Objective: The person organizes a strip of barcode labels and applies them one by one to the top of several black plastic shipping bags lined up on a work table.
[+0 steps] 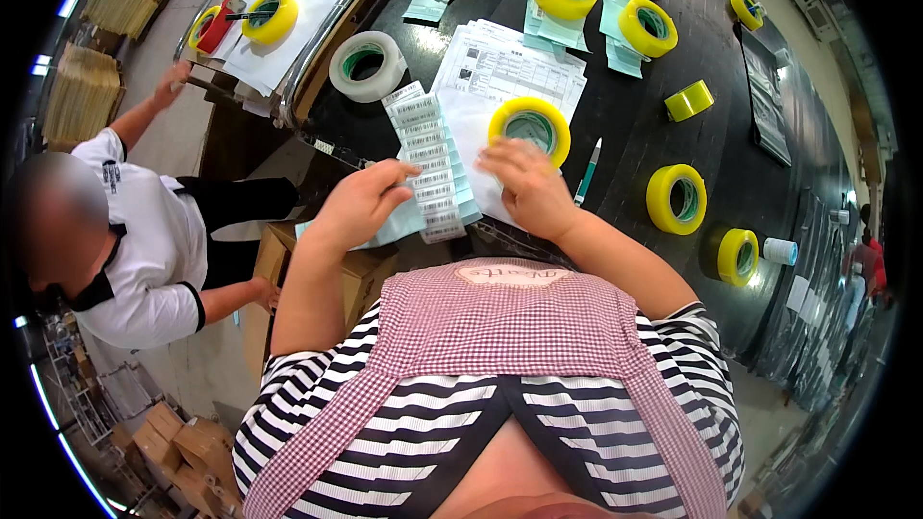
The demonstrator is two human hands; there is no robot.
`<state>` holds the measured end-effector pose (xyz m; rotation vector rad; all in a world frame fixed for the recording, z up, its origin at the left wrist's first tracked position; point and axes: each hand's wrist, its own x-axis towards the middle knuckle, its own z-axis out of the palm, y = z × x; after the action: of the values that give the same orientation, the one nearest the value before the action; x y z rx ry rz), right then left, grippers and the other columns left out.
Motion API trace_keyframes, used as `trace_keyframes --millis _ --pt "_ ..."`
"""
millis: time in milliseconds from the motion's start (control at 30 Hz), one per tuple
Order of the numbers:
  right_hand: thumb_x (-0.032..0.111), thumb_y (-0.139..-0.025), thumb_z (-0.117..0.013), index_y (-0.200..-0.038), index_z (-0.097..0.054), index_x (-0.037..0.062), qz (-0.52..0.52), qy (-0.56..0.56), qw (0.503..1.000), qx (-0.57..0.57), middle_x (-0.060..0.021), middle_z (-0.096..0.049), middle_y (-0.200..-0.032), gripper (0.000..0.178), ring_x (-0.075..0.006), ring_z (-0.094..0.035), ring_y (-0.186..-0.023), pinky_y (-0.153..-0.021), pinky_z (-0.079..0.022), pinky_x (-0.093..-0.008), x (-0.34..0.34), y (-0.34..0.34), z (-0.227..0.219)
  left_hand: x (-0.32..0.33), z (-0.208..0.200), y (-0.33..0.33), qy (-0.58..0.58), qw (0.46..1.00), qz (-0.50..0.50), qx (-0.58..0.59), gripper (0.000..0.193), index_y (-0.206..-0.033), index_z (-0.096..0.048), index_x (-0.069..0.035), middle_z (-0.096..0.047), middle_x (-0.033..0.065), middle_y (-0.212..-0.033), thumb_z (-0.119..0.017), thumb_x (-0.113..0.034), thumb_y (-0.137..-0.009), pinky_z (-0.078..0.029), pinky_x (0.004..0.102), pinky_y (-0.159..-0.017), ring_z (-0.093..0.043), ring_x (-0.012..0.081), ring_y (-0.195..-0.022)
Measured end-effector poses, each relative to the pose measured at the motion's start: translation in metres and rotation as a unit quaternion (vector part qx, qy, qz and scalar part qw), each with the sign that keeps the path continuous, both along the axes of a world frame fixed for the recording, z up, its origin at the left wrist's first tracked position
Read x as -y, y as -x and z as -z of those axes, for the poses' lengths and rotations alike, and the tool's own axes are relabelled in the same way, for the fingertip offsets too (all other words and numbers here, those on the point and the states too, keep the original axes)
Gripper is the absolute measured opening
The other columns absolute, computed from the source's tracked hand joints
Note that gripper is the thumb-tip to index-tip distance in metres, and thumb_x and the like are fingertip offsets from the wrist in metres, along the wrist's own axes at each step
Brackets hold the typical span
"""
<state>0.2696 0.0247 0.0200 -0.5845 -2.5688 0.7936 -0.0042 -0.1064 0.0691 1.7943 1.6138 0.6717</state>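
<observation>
A strip of white barcode labels (430, 168) lies over pale blue-green sheets (394, 229) at the table's near edge. My left hand (365, 200) is closed at the strip's left edge, its fingertips on the labels. To the right, my right hand (531, 187) is open, somewhat blurred, with nothing visible in its fingers. It hovers over a white paper (473, 149), just below a yellow tape roll (495, 120) that rests on it. Behind these lie printed forms (510, 65). A green-and-white pen (588, 171) is beside my right hand.
On the black table (615, 101) are a clear tape roll (339, 69) and several yellow tape rolls (657, 200), some on pale slips (625, 60). At left, a person (144, 284) stands by another table with papers (317, 14). A cardboard box (361, 279) stands below my left arm.
</observation>
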Motion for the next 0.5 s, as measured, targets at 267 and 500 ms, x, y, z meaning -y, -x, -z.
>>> trace_keyframes --millis 267,500 --pt "0.013 -0.08 -0.077 -0.131 -0.058 0.0037 0.138 -0.035 0.982 0.127 -0.0163 -0.067 -0.117 0.055 -0.0329 -0.058 -0.121 -0.116 -0.032 -0.0475 -0.011 -0.015 0.017 -0.035 0.084 -0.007 0.041 0.996 -0.061 0.057 0.014 -0.094 -0.052 -0.002 -0.048 0.0208 -0.152 -0.057 -0.014 -0.099 -0.039 0.0397 -0.107 -0.052 0.0376 -0.129" --pt "0.014 -0.082 -0.076 -0.117 -0.066 0.0006 0.199 0.029 0.976 -0.083 -0.0178 -0.069 -0.107 0.038 -0.0344 -0.064 -0.107 -0.114 -0.037 -0.0491 -0.016 -0.018 0.01 -0.07 0.102 -0.012 0.059 0.983 -0.049 0.169 0.017 -0.096 -0.055 -0.003 -0.038 0.0213 -0.159 -0.056 -0.019 -0.102 -0.036 0.0394 -0.111 -0.048 0.036 -0.136"
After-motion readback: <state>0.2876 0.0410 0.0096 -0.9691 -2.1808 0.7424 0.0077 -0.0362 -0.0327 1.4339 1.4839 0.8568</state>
